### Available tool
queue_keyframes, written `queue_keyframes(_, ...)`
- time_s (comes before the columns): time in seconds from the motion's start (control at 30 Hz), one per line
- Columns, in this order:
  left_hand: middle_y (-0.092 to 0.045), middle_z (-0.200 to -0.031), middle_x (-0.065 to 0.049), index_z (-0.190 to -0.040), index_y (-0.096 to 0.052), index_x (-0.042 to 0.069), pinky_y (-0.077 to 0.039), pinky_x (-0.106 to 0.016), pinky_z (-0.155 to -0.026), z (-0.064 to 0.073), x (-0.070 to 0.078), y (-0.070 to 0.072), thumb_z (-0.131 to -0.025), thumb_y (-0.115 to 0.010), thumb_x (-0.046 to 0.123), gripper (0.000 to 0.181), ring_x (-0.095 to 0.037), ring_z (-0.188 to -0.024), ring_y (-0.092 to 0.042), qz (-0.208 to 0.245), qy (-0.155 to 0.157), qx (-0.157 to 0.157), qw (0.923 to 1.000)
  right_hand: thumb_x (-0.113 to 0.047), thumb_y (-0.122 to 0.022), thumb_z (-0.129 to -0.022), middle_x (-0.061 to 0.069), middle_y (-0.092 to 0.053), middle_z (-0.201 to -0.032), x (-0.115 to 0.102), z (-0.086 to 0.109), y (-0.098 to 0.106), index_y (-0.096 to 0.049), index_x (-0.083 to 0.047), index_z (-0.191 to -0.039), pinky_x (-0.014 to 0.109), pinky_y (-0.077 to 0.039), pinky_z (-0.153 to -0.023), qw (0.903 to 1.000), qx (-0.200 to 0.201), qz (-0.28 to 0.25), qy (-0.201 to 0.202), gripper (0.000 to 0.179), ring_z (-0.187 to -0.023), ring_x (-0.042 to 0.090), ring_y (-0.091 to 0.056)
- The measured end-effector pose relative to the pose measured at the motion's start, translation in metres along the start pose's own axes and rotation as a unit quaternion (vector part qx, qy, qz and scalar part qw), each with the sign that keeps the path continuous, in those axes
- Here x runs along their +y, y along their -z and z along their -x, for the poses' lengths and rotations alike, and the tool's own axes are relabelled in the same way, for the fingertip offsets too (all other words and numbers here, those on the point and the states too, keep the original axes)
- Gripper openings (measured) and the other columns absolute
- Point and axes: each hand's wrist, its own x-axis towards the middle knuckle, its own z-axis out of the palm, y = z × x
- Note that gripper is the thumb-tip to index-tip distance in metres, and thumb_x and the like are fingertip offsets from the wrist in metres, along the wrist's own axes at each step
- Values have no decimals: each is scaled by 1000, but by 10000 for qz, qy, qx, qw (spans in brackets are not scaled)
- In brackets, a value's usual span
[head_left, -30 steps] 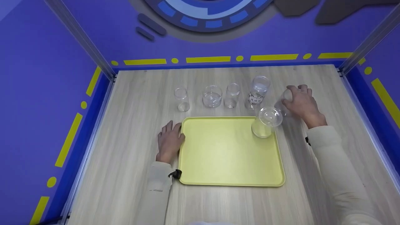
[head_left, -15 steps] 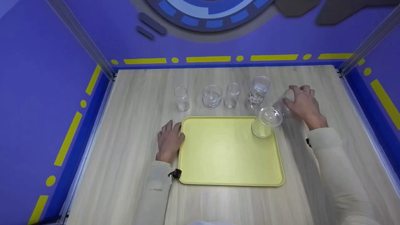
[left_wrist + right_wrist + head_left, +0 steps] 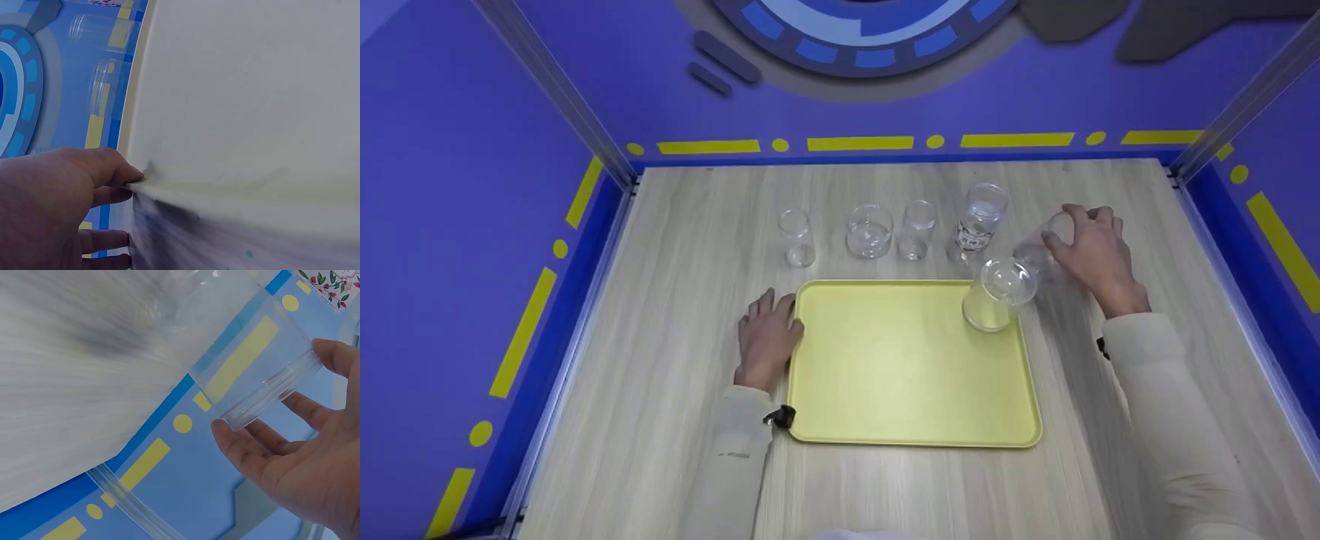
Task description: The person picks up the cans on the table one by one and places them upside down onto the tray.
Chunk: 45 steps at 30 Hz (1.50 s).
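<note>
At the right, my right hand (image 3: 1093,255) grips a clear plastic jar (image 3: 1039,244) by its threaded rim. The right wrist view shows fingertips and thumb spread around the rim of this jar (image 3: 247,360), its mouth towards the palm. My left hand (image 3: 767,341) is at the back left of the yellow tray (image 3: 915,375). In the left wrist view, thumb and fingers pinch the tray edge (image 3: 132,112) near its corner. Another clear jar (image 3: 997,296), wide-rimmed, stands on the tray's back right corner.
Behind the tray stand a slim clear jar (image 3: 796,238), a low wide jar (image 3: 870,234), another slim jar (image 3: 917,232) and a taller jar with a printed label (image 3: 979,225). Blue walls (image 3: 840,112) enclose the wooden table (image 3: 682,225) at the back and sides.
My right hand and the jar it holds have shifted slightly to the right. The left hand, the tray and the other jars have stayed in place.
</note>
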Motion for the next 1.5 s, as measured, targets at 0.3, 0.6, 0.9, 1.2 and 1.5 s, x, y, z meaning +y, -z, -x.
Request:
queue_keyframes(0.3,-41,-162,-23,-149,-59,11,-36,-66,-113,-1,-1,-2,-104,-60,27,48,-44,-148,-37,-55,50,-50,10000,-41,-59,-105,41,-37,-146,-3,9,1,-45,1,-156,76,-43,-91,9988,430,-214,-26,67,-131,58,-37)
queue_keyframes(0.6,-41,-162,-23,-149,-60,11,-34,-68,-113,-1,0,-2,-103,-60,26,48,-46,-147,-38,28,59,21,10000,-44,-58,-105,39,-38,-146,-5,15,5,-47,-2,-157,75,-39,-96,9945,851,-604,67,68,-131,57,-38)
queue_keyframes(0.9,-40,-163,-23,-150,-59,12,-32,-67,-115,-2,-1,-2,-103,-60,27,49,-45,-149,-36,35,98,-37,9999,-46,-57,-105,39,-38,-147,-2,21,6,-45,-2,-159,72,-34,-104,9889,1015,-1058,-241,71,-134,57,-36)
queue_keyframes(1.2,-40,-163,-23,-149,-60,12,-33,-67,-114,-3,0,-2,-103,-61,27,48,-45,-148,-37,57,96,25,9999,-45,-55,-105,36,-40,-147,2,25,6,-43,-5,-161,69,-34,-110,9797,1120,-1564,-562,70,-136,52,-40)
queue_keyframes(1.5,-39,-163,-22,-149,-59,13,-32,-66,-115,-2,0,-2,-104,-58,27,47,-44,-150,-34,74,122,-96,9999,-53,-48,-107,34,-40,-150,13,34,4,-37,-10,-165,67,-38,-105,9668,963,-2180,-919,73,-135,51,-44)
